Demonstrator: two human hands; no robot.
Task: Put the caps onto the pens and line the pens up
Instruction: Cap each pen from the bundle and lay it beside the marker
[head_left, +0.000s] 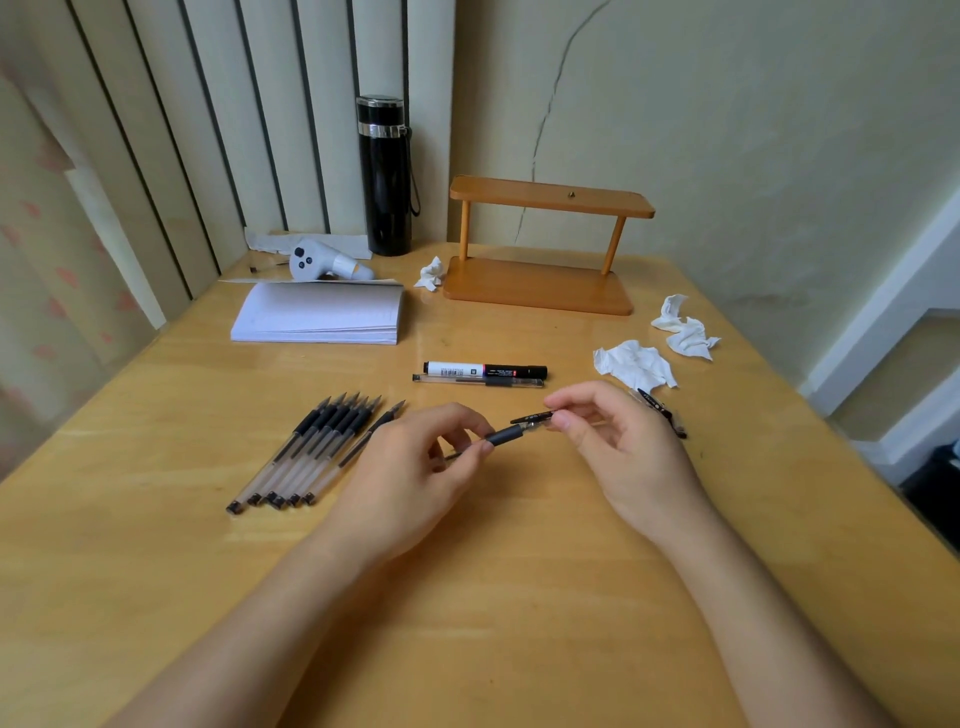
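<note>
My left hand (415, 457) grips a clear pen with a black grip (506, 434), its tip pointing right. My right hand (618, 436) pinches a clear cap with a black clip (535, 417) at the pen's tip; cap and tip touch or nearly touch. Several uncapped pens (311, 447) lie side by side at the left, tips pointing away. A capped clear pen (478, 382) and a white-and-black marker (483, 370) lie parallel in the middle. Loose caps (662, 410) lie just right of my right hand, partly hidden by it.
The wooden table (467, 597) also carries a notepad (319, 314), a white controller (324, 262), a black flask (387, 176), a small wooden shelf (540, 244) and crumpled tissues (636, 364) at the right. Its right edge drops off near the wall.
</note>
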